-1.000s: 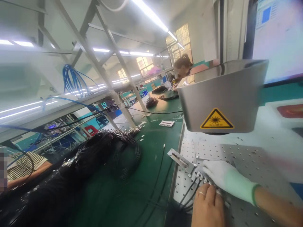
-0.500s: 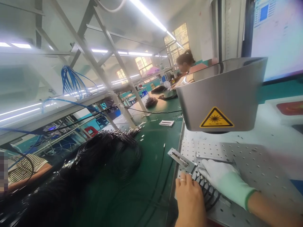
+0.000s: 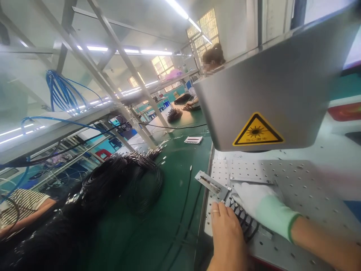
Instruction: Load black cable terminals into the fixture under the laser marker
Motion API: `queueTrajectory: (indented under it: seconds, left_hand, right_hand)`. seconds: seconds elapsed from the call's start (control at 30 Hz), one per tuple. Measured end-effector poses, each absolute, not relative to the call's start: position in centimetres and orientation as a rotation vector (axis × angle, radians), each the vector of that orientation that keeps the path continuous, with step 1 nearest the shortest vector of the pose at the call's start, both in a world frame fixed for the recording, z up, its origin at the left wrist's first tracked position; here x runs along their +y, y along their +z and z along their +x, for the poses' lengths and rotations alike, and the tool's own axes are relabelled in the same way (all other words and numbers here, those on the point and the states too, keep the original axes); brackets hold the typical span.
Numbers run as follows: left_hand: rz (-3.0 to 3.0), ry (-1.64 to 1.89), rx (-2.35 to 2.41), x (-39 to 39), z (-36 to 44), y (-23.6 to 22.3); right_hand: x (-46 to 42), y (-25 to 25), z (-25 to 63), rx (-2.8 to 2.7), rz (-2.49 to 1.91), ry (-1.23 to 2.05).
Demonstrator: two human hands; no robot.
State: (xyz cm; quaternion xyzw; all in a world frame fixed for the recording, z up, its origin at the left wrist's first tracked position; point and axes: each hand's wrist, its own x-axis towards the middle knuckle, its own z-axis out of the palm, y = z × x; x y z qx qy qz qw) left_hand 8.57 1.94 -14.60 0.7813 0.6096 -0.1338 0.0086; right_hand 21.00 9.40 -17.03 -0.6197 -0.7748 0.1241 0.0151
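The left hand (image 3: 227,235), bare with a ring on one finger, lies flat on the left edge of the plate (image 3: 296,188), fingers stretched out together over the cables (image 3: 244,222); it presses rather than pinches, so its grip is not closed around anything. The right hand (image 3: 258,203), in a white glove, lies palm down just beyond it, fingers spread over the metal tips of the same cables, holding them against the fixture (image 3: 212,183) at the plate's near-left corner. Whether any fingertip pinches a single tip cannot be told; the glove hides them. The cables trail off the plate's left edge onto the green desk (image 3: 175,210).

The chief hazard, as I judge it, is the laser head (image 3: 276,94) hanging right above the plate with its yellow warning label (image 3: 257,131). Both hands sit close under it; if it fires while fingers cover the tips, skin or glove could be burned, and the mark would land on the glove, not the metal.

The tips are held by flat pressure only. Easing either palm may let the springy cables roll or creep out of line, so they sit crooked in the fixture.

The trailing lengths run toward the big coil (image 3: 121,188) on the desk; a snag or tug there could drag the row off the plate's edge.
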Motion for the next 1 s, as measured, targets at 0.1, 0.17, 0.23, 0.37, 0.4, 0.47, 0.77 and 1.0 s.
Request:
queueTrajectory:
  seconds: [0.1, 0.17, 0.23, 0.37, 0.4, 0.47, 0.77, 1.0]
  left_hand:
    - [2.399, -0.391, 1.910, 2.1, 8.8, -14.6]
    - [2.362, -0.318, 1.920, 2.2, 8.7, -14.9]
    - [2.339, -0.205, 1.941, 2.4, 8.3, -15.2]
    - [2.263, 0.119, 2.069, 2.2, 7.4, -15.1]
    - [2.253, 0.184, 2.101, 2.2, 7.2, -15.0]
    - [2.247, 0.233, 2.142, 2.1, 6.8, -14.9]
    - [2.352, 0.150, 2.071, 2.6, 6.4, -16.3]
    - [2.313, 0.155, 2.046, 2.6, 6.5, -16.2]
  right_hand:
    - [9.3, -17.2, 21.1, -2.407, -1.919, 0.388]
    - [9.2, -16.9, 21.2, -2.390, -1.922, 0.368]
    - [9.2, -16.5, 21.3, -2.374, -1.923, 0.343]
    - [9.4, -16.2, 21.4, -2.357, -1.933, 0.314]
    - [9.4, -16.2, 21.4, -2.356, -1.932, 0.315]
    - [9.4, -16.4, 21.4, -2.356, -1.924, 0.323]
    - [8.9, -17.7, 22.5, -2.382, -1.814, 0.367]
    - [9.1, -17.0, 22.1, -2.387, -1.791, 0.346]
